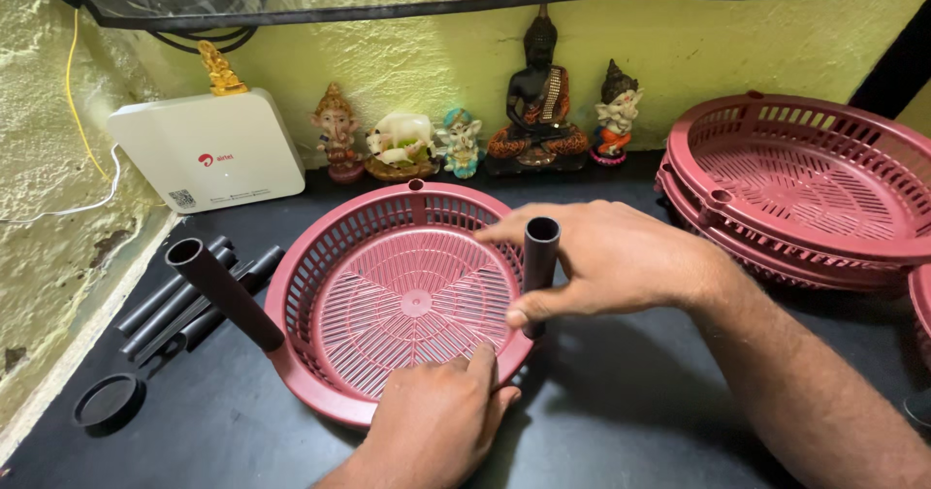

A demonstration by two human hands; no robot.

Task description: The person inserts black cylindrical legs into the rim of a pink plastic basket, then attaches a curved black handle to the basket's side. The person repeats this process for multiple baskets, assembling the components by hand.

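The right hand (601, 261) pinched a short dark plastic tube (539, 268) between thumb and fingers at the right rim of the round maroon slotted plastic basket (407, 300). The tube's long axis stood upright, open end up. The left hand (436, 421), fingers curled, pressed the basket's near rim; a second dark tube (225, 293) leaned leftward from its left rim.

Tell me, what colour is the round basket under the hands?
The round basket is dark pinkish red, seen best in the head view.
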